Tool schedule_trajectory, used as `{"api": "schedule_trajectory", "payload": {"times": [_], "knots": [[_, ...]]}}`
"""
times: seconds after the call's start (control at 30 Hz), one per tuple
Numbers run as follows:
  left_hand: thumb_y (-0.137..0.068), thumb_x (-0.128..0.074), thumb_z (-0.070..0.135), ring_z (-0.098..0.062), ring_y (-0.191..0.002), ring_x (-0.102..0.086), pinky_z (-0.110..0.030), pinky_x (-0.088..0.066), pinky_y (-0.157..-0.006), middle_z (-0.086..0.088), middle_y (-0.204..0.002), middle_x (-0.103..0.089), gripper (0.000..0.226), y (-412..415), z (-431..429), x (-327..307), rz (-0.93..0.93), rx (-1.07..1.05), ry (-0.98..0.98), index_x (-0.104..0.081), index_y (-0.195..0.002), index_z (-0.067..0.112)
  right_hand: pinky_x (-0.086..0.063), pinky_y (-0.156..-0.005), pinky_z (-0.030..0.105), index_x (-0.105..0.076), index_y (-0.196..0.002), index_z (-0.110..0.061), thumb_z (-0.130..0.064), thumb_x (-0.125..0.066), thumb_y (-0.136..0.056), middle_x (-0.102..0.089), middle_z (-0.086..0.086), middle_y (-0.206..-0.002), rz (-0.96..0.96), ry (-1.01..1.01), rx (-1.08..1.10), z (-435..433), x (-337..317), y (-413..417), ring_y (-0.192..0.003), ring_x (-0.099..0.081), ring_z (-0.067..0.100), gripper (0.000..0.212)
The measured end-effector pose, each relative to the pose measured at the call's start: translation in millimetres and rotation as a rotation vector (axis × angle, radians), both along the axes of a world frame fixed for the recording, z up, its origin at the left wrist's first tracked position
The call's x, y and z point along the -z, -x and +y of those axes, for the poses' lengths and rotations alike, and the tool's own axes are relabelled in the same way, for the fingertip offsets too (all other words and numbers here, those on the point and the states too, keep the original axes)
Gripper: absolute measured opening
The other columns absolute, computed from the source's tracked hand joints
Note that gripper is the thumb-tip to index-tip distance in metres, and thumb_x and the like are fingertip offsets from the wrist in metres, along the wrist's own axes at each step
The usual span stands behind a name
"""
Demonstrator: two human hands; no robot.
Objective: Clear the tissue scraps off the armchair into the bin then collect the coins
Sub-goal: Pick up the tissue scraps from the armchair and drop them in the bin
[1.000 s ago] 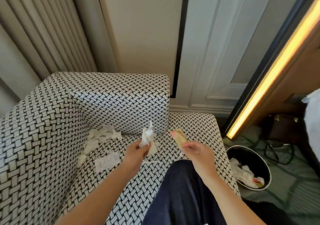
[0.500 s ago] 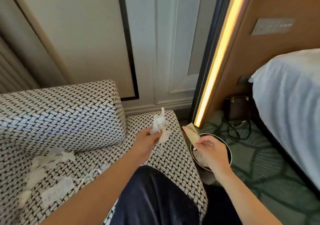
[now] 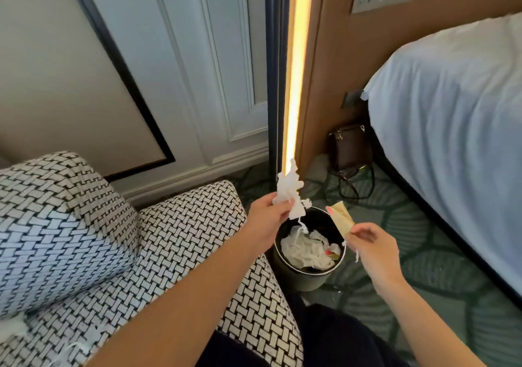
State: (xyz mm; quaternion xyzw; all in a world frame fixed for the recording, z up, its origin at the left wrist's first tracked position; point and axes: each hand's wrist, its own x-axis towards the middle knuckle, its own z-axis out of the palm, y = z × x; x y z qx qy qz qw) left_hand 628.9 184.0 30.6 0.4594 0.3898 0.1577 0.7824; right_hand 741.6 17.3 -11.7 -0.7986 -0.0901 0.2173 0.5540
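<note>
At the far left, a few white tissue scraps [image 3: 12, 327] lie on the seat of the woven black-and-white armchair [image 3: 183, 239], near its padded arm. Your left hand [image 3: 265, 220] is out past the chair's right edge, its fingers [image 3: 275, 198] pinching a crumpled wad of white tissue [image 3: 289, 194] above the left rim of the bin [image 3: 299, 280], with a thin strand hanging into it. The bin stands on the carpet just beside the armchair and has crumpled tissue inside. Your right hand [image 3: 370, 245] hovers at the bin's right rim, fingers curled round a tan folded wrapper [image 3: 340, 221]. Farther off sits a brown bag [image 3: 350, 149], and the bed [image 3: 452, 112] fills the right.
</note>
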Motion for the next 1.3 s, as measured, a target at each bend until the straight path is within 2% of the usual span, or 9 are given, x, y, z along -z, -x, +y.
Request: {"api": "schedule_trajectory", "payload": {"times": [0.2,0.27,0.4,0.53,0.7,0.83,1.0,1.1,1.3], "knots": [[-0.092,-0.054,0.004,-0.018,-0.104,-0.056,-0.027,-0.044,-0.095,-0.011,-0.115,-0.06,0.019,-37.1,4.0,37.3,0.046,0.024,0.077,-0.061,-0.109,0.006,-0.053,-0.088,0.04,-0.064,-0.074,-0.017,0.0,-0.07,-0.077,-0.069,0.001,-0.087,-0.005,0.061,0.011,9.3,18.0,-30.4,-0.089,-0.066,0.021,0.019],[-0.094,-0.052,0.009,-0.018,-0.107,-0.056,-0.027,-0.045,-0.094,-0.007,-0.113,-0.061,0.022,-46.5,3.0,48.1,0.08,0.029,0.121,-0.058,-0.115,0.008,-0.052,-0.089,0.041,-0.064,-0.073,-0.017,-0.001,-0.07,-0.078,-0.068,-0.002,-0.085,-0.009,0.086,0.002,12.3,25.6,-38.2,-0.087,-0.066,0.019,0.018],[-0.095,-0.052,0.013,-0.016,-0.093,-0.058,-0.026,-0.048,-0.081,-0.002,-0.101,-0.063,0.019,-48.8,-1.9,64.9,0.166,0.059,0.161,-0.057,-0.113,0.016,-0.053,-0.088,0.04,-0.065,-0.075,-0.016,-0.003,-0.07,-0.078,-0.068,-0.005,-0.084,0.001,0.121,-0.004,17.0,33.5,-43.6,-0.084,-0.065,0.014,0.013],[-0.095,-0.053,0.017,-0.021,-0.108,-0.058,-0.034,-0.049,-0.091,-0.005,-0.117,-0.061,0.029,-44.5,-2.7,80.8,0.269,0.091,0.17,-0.057,-0.123,0.014,-0.049,-0.076,0.028,-0.064,-0.074,-0.015,-0.003,-0.069,-0.078,-0.068,-0.003,-0.085,0.019,0.129,0.003,20.3,42.5,-44.5,-0.085,-0.065,0.015,0.014],[-0.094,-0.054,0.019,-0.02,-0.107,-0.059,-0.04,-0.049,-0.093,-0.003,-0.119,-0.06,0.032,-41.8,-1.1,86.6,0.285,0.12,0.209,-0.054,-0.126,0.015,-0.044,-0.056,0.012,-0.062,-0.079,-0.012,0.0,-0.065,-0.082,-0.067,0.002,-0.089,0.068,0.129,-0.012,26.0,50.2,-39.0,-0.076,-0.061,0.01,0.013],[-0.094,-0.053,0.019,-0.019,-0.103,-0.061,-0.04,-0.051,-0.09,-0.002,-0.115,-0.062,0.033,-41.7,0.3,86.4,0.298,0.139,0.226,-0.054,-0.127,0.014,-0.057,-0.08,0.04,-0.061,-0.083,-0.014,0.0,-0.065,-0.082,-0.068,0.006,-0.091,0.206,0.1,0.022,33.2,59.1,-37.3,-0.082,-0.065,0.021,0.015],[-0.093,-0.056,0.02,-0.024,-0.108,-0.059,-0.042,-0.051,-0.09,-0.001,-0.121,-0.053,0.04,-39.3,0.5,81.0,0.319,0.162,0.285,-0.047,-0.132,0.014,-0.056,-0.077,0.035,-0.059,-0.089,-0.013,0.003,-0.065,-0.082,-0.065,0.013,-0.106,0.423,0.006,0.104,40.7,67.8,-37.6,-0.097,-0.065,0.035,0.019],[-0.093,-0.056,0.02,-0.026,-0.11,-0.056,-0.04,-0.051,-0.088,-0.003,-0.135,-0.043,0.047,-36.5,-0.6,78.9,0.314,0.235,0.272,-0.041,-0.137,0.016,-0.056,-0.081,0.037,-0.058,-0.094,-0.012,0.004,-0.064,-0.083,-0.063,0.015,-0.107,0.478,-0.021,0.138,42.7,68.2,-36.5,-0.099,-0.064,0.035,0.02],[-0.093,-0.055,0.021,-0.022,-0.112,-0.054,-0.039,-0.05,-0.092,-0.001,-0.131,-0.048,0.043,-32.8,-3.6,77.1,0.323,0.287,0.214,-0.045,-0.135,0.02,-0.055,-0.082,0.035,-0.057,-0.099,-0.007,0.004,-0.061,-0.085,-0.06,0.02,-0.112,0.563,-0.107,0.163,44.1,59.3,-31.1,-0.101,-0.061,0.032,0.018]]}}
